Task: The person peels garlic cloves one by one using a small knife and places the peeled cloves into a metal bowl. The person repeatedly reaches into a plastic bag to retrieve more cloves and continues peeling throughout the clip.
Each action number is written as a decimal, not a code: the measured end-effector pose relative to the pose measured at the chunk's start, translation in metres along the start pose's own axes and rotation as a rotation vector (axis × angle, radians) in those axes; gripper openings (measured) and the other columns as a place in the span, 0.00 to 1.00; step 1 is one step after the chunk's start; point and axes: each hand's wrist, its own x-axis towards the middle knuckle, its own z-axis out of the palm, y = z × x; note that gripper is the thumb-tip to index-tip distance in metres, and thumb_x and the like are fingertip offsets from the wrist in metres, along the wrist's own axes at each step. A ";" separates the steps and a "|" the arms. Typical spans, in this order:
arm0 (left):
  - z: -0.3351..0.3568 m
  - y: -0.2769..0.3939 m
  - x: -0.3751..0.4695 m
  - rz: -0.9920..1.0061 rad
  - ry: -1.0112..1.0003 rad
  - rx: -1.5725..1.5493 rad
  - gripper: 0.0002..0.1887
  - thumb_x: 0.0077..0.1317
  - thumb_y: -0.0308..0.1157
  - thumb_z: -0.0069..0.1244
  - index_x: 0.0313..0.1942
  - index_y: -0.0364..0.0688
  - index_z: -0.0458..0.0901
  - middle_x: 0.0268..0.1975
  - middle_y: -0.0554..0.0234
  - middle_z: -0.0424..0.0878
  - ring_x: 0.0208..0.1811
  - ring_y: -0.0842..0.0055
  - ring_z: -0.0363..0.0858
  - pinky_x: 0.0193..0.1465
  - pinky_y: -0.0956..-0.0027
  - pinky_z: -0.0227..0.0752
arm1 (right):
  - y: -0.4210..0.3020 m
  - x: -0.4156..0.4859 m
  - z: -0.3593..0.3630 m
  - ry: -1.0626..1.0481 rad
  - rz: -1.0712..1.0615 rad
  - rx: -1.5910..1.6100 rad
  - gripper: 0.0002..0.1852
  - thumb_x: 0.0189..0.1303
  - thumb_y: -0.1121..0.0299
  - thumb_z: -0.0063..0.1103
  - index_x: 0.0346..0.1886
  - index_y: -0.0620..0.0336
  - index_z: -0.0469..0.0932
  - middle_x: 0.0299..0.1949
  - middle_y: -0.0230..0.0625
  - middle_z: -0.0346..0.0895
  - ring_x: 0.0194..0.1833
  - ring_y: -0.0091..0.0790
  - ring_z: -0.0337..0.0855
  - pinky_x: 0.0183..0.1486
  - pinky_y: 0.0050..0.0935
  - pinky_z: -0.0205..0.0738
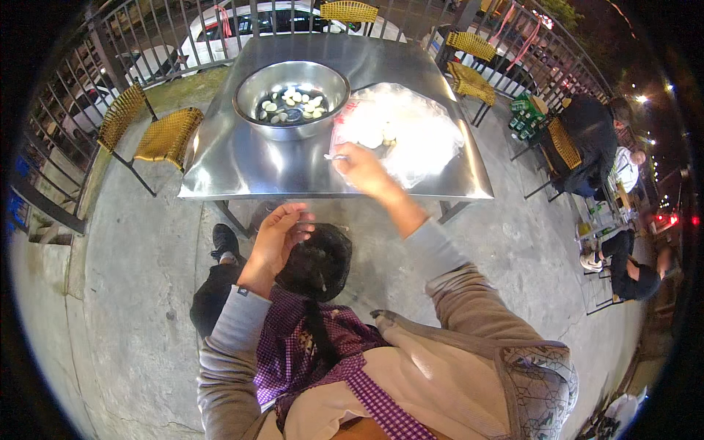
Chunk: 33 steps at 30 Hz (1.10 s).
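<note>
On a stainless steel table (264, 165) stands a metal bowl (292, 131) with many small pale pieces (300, 98) in it, possibly peeled cloves. To its right lies a clear plastic bag (423, 132) of white contents, overexposed by glare. My right hand (360, 168) is at the bag's near left edge, fingers curled around a small, thin object (336, 157) that looks metallic, perhaps a knife. My left hand (283, 236) hangs over a black-lined bin (316, 264) before the table, fingers loosely bent; I see nothing held in it.
Woven yellow chairs stand left (168, 136) and beyond the table (470, 82). A metal railing (159, 27) runs behind, with parked cars past it. At right are a crate of green bottles (525, 115) and people seated by a low table (597, 220).
</note>
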 end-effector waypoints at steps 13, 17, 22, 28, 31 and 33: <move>0.007 0.016 0.023 0.060 0.135 -0.366 0.11 0.63 0.22 0.38 0.45 0.35 0.73 0.37 0.58 0.76 0.28 0.79 0.72 0.28 0.76 0.70 | -0.009 -0.016 -0.055 0.133 -0.150 -0.198 0.15 0.47 0.84 0.47 0.37 0.59 0.78 0.39 0.47 0.76 0.45 0.48 0.75 0.49 0.38 0.68; 0.036 0.013 0.044 0.387 -0.072 0.437 0.28 0.52 0.12 0.36 0.55 0.40 0.70 0.43 0.59 0.75 0.28 0.75 0.73 0.30 0.75 0.69 | 0.058 0.043 -0.112 0.096 0.040 -0.520 0.19 0.53 0.74 0.49 0.51 0.63 0.73 0.49 0.51 0.73 0.52 0.50 0.72 0.57 0.37 0.65; 0.091 -0.005 0.097 0.866 -0.192 1.147 0.43 0.48 0.10 0.32 0.64 0.61 0.59 0.61 0.40 0.62 0.47 0.48 0.75 0.52 0.58 0.69 | 0.069 0.106 -0.160 0.072 0.067 -0.081 0.23 0.51 0.81 0.47 0.54 0.62 0.70 0.50 0.46 0.75 0.50 0.44 0.75 0.54 0.32 0.67; 0.058 -0.011 0.132 0.760 -0.120 1.378 0.31 0.49 0.11 0.37 0.53 0.48 0.74 0.50 0.48 0.70 0.51 0.56 0.70 0.55 0.64 0.65 | 0.063 0.095 -0.139 -0.348 0.209 -0.623 0.23 0.56 0.63 0.54 0.57 0.53 0.69 0.49 0.47 0.75 0.49 0.46 0.75 0.52 0.33 0.68; 0.034 -0.019 0.142 0.796 -0.039 1.286 0.26 0.48 0.09 0.38 0.44 0.43 0.81 0.47 0.51 0.71 0.51 0.59 0.69 0.55 0.67 0.64 | 0.065 0.072 -0.113 -0.416 0.131 -0.822 0.28 0.53 0.55 0.59 0.58 0.50 0.68 0.52 0.46 0.72 0.51 0.46 0.73 0.52 0.36 0.67; 0.025 -0.024 0.148 0.812 -0.067 1.261 0.25 0.48 0.09 0.39 0.42 0.42 0.81 0.46 0.52 0.71 0.50 0.60 0.70 0.53 0.67 0.65 | 0.064 0.065 -0.105 -0.435 -0.009 -0.933 0.31 0.51 0.53 0.60 0.59 0.49 0.67 0.55 0.45 0.70 0.54 0.45 0.72 0.54 0.37 0.65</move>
